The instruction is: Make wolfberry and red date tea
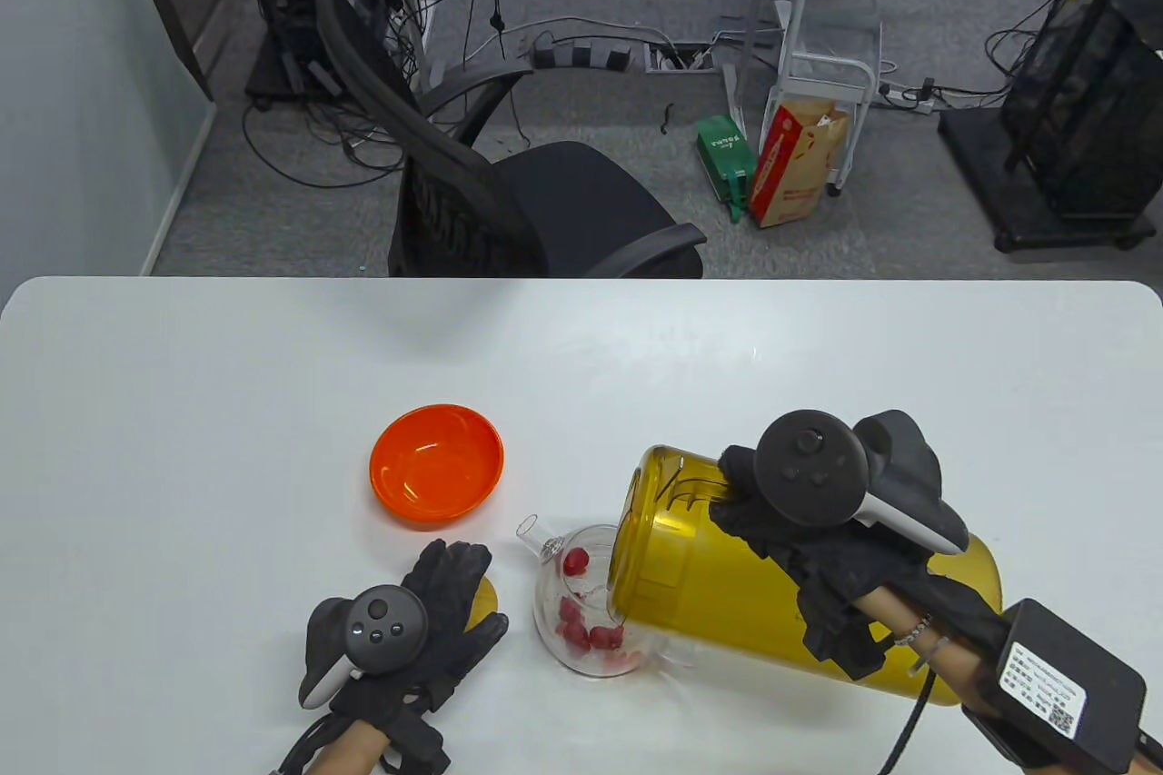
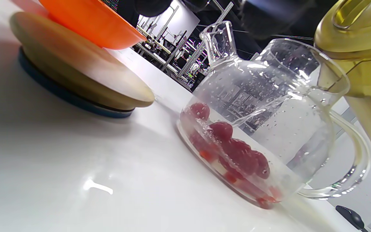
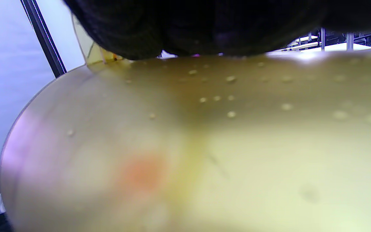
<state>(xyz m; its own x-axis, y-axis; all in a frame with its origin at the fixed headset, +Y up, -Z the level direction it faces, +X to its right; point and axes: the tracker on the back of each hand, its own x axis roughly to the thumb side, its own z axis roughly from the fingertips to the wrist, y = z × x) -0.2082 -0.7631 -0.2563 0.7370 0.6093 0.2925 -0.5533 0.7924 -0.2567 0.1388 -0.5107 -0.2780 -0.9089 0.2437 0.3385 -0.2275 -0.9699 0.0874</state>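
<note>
A clear glass teapot (image 1: 586, 607) stands on the white table (image 1: 227, 412) with red dates (image 1: 581, 625) and small orange-red berries in a little water at its bottom. My right hand (image 1: 800, 557) grips a yellow translucent pitcher (image 1: 718, 593), tilted so its mouth is over the teapot's opening. My left hand (image 1: 459, 598) rests flat, fingers spread, on a round wooden lid (image 1: 488, 595) left of the teapot. The left wrist view shows the lid (image 2: 76, 80), teapot (image 2: 269, 129), dates (image 2: 237, 154) and pitcher lip (image 2: 359, 48). The right wrist view is filled by the pitcher wall (image 3: 204, 145).
An orange bowl (image 1: 436, 463), which looks empty, sits behind the lid; it also shows in the left wrist view (image 2: 92, 22). A black office chair (image 1: 545, 212) stands beyond the table's far edge.
</note>
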